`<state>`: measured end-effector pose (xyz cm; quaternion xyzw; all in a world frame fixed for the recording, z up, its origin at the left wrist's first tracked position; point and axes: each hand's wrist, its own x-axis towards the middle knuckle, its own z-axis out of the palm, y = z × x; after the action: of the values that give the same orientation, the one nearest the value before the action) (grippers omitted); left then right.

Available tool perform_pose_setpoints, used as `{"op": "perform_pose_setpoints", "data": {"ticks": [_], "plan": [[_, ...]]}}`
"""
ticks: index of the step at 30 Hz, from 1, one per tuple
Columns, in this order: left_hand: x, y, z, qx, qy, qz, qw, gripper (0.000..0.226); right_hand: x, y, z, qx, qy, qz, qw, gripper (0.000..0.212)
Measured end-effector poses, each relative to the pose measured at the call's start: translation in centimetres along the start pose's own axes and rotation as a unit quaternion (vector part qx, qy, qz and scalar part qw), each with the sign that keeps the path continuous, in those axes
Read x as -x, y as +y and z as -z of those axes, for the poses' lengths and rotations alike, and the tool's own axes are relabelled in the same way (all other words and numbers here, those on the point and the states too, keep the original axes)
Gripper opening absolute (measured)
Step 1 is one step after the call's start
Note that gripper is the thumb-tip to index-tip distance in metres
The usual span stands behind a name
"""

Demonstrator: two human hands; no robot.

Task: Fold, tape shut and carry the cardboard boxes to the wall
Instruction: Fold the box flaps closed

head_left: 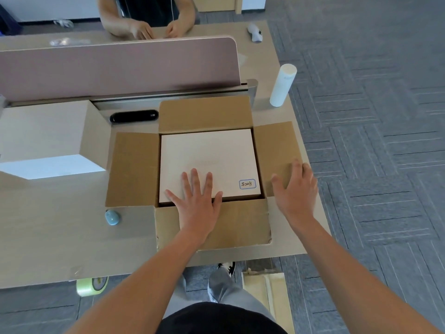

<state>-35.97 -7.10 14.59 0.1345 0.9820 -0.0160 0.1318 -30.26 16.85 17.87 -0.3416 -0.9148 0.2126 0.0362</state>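
Observation:
A brown cardboard box (134,167) stands open on the desk, its four flaps spread outward. Inside lies a flat white box (207,150) with a small blue-edged label at its near right corner. My left hand (196,201) presses flat on the white box's near edge, fingers spread, the wrist over the near flap. My right hand (297,189) rests on the right flap, fingers apart and slightly curled over it. A roll of green tape (92,284) shows at the desk's near edge, bottom left.
A white box (48,133) stands at the left. Also on the desk are a black oblong device (133,116), a blue round object (112,217) and a white cylinder (282,85). A pink divider (120,66) separates another person's hands. Flat cardboard (269,292) lies on the floor.

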Motion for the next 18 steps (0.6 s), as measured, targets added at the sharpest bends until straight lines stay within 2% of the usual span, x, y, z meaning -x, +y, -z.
{"op": "perform_pose_setpoints", "data": {"ticks": [5,8,12,18], "plan": [[0.1,-0.1,-0.3,0.009,0.008,-0.003,1.000,0.070,2.5,-2.5,2.3,-0.034,0.069,0.083,0.994,0.070],[0.1,-0.2,-0.2,0.021,0.003,-0.008,1.000,0.069,4.4,-5.0,2.5,-0.056,0.076,0.161,0.982,0.073],[0.1,-1.4,0.2,0.079,0.000,-0.027,0.997,0.066,6.0,-8.0,0.5,-0.073,0.006,0.208,0.975,0.074],[1.5,-7.0,1.4,0.204,0.033,0.034,0.978,0.068,6.3,-9.6,-6.1,0.053,-0.102,0.221,0.968,0.076]]}}
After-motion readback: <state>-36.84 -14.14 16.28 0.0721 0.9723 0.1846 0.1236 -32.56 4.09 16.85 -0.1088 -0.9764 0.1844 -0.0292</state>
